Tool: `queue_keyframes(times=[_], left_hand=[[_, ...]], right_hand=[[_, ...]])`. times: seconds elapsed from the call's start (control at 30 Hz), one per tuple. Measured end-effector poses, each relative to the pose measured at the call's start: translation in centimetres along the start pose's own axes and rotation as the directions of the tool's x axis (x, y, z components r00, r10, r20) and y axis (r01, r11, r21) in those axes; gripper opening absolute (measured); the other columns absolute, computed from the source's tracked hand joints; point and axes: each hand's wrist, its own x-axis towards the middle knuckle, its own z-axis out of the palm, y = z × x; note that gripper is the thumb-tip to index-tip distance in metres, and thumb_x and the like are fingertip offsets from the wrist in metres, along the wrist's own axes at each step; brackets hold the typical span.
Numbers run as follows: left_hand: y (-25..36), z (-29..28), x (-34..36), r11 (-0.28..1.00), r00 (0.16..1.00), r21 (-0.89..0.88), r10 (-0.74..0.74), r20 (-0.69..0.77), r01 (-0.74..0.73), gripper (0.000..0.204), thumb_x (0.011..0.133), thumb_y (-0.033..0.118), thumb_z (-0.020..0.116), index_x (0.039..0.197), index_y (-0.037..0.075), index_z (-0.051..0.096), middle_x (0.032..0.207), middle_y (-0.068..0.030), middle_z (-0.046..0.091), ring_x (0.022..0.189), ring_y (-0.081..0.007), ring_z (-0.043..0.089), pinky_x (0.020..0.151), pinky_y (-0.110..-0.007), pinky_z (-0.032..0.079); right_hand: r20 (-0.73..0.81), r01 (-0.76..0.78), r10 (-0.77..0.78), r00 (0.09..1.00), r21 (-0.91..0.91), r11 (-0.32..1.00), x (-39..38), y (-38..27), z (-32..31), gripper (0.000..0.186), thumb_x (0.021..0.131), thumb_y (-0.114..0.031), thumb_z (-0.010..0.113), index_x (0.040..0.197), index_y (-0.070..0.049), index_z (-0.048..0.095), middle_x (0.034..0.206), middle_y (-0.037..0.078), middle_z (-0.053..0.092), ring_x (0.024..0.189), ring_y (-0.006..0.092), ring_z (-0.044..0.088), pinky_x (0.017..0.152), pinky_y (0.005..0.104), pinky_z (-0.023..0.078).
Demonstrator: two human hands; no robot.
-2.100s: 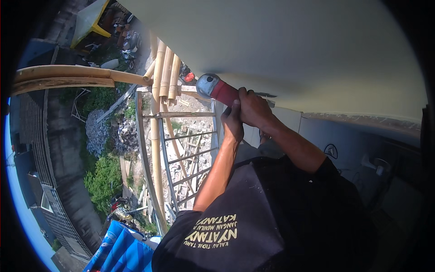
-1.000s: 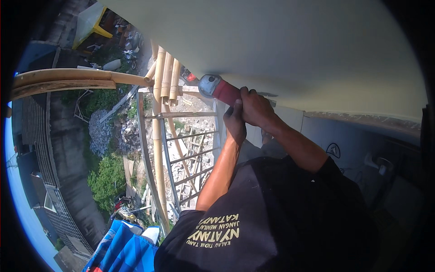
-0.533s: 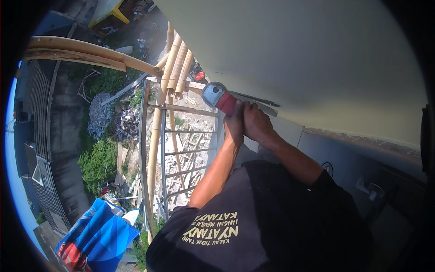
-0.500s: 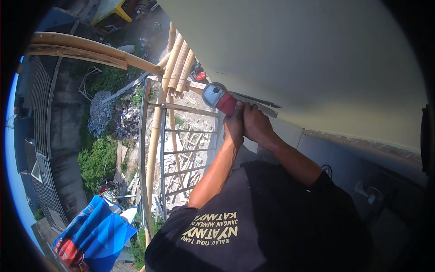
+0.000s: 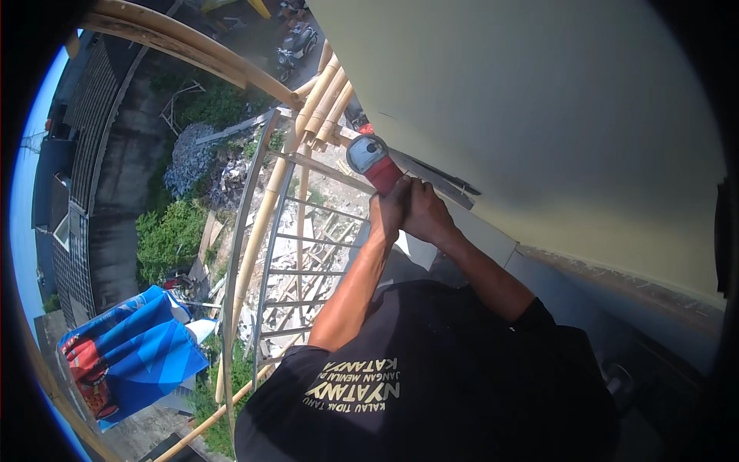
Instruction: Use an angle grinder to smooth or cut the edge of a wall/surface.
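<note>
An angle grinder [image 5: 381, 174] with a red body and a round grey head stretches out ahead of me, beside the pale wall [image 5: 539, 115]. My left hand [image 5: 386, 211] is closed round its body. Pressed up against it, my right hand [image 5: 425, 211] is wrapped round the same tool from the other side. The hands hide the rear of the grinder. Just right of the tool, a narrow ledge [image 5: 446, 185] runs along the foot of the wall; whether the disc touches it I cannot tell.
On the left stands a metal frame with rungs [image 5: 308, 271], beside bamboo poles [image 5: 260, 223] tied as scaffolding. Far below lie rubble [image 5: 192, 158] and bushes [image 5: 171, 240]. A blue cloth [image 5: 150, 354] hangs at lower left. A rough-edged ledge [image 5: 616, 281] runs along the right.
The view has shifted, so the scaffolding and the ground sit differently in it. Both hands stay closed on the grinder, which keeps nearly the same place by the ledge.
</note>
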Motion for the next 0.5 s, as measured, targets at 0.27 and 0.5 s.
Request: queue_keyframes(times=[0.27, 0.5], left_hand=[[-3.9, -6.1, 3.6, 0.999, 0.995, 0.013, 0.05, 0.091, -0.051, 0.052, 0.081, 0.045, 0.078, 0.099, -0.003, 0.068, 0.088, -0.0093, 0.069, 0.077, -0.0155, 0.064, 0.069, -0.031, 0.051], [-0.4, -8.2, 4.2, 0.918, 0.99, 0.389, 0.022, 0.14, -0.076, 0.056, 0.079, 0.046, 0.079, 0.099, -0.005, 0.07, 0.09, -0.0124, 0.072, 0.08, -0.0183, 0.068, 0.072, -0.033, 0.053]], right_hand=[[0.136, -0.258, 0.236, 0.962, 0.178, 0.949, 0.1, -3.4, 3.0, 0.074, 0.073, -0.031, 0.079, 0.131, -0.005, 0.04, 0.1, 0.032, 0.065, 0.095, 0.0492, 0.066, 0.082, 0.052, 0.054], [-0.09, -0.226, 0.256, 0.963, 0.258, 0.939, 0.3, -3.2, 8.6, 0.068, 0.075, -0.027, 0.077, 0.127, -0.004, 0.04, 0.097, 0.03, 0.067, 0.092, 0.0503, 0.066, 0.078, 0.0533, 0.054]])
